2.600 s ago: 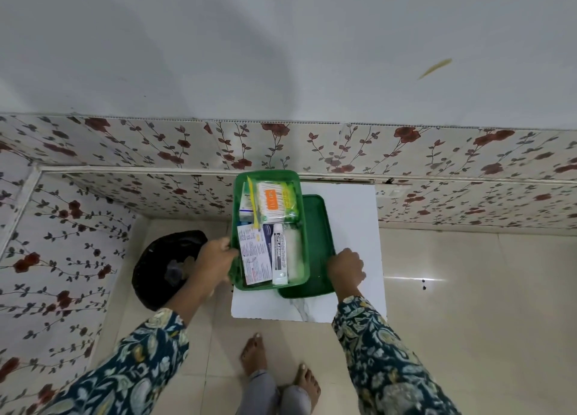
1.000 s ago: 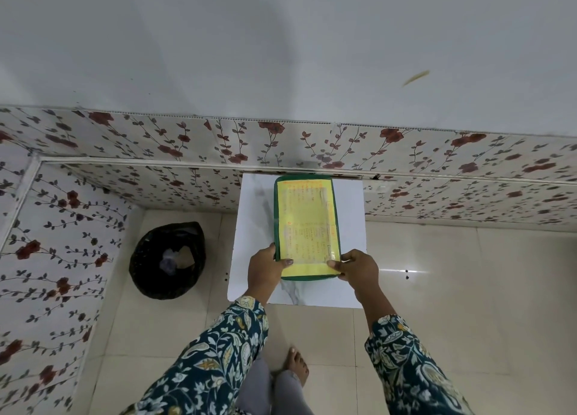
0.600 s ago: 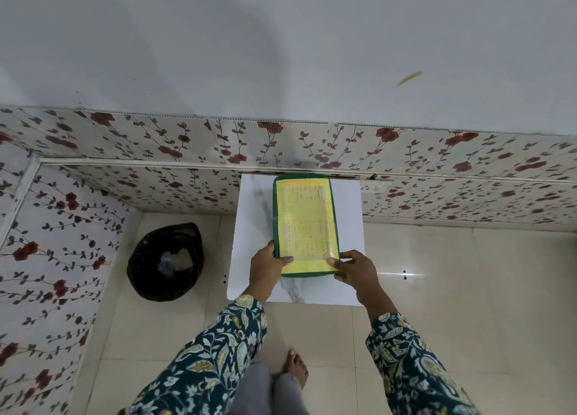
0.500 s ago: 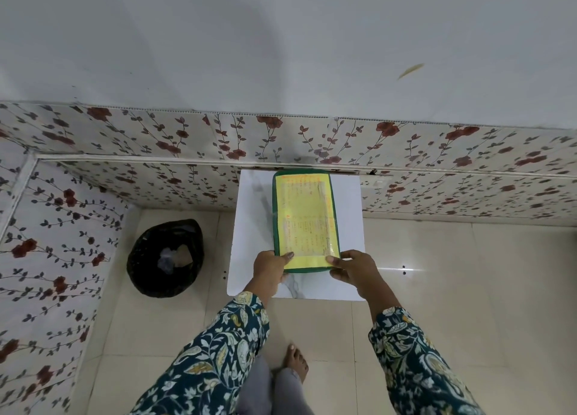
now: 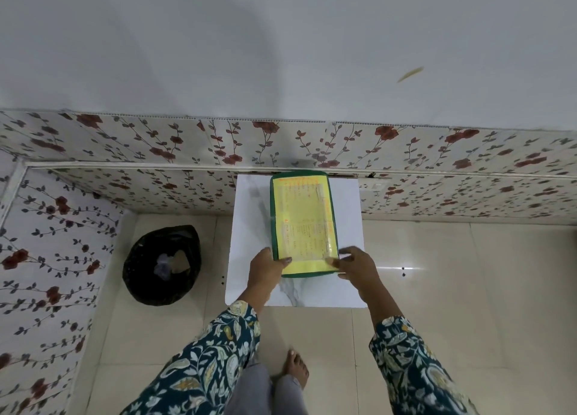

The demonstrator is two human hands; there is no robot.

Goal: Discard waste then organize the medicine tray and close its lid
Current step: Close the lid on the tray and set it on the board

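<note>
Resting on white marble-patterned tabletop against floral wall, long axis running away from body: lidded green medicine tray, being gripped at near corners by left hand and right hand, both equally near.

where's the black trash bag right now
In the head view, the black trash bag sits on the floor, left of the white table, near the floral wall, beyond the left hand.
</note>
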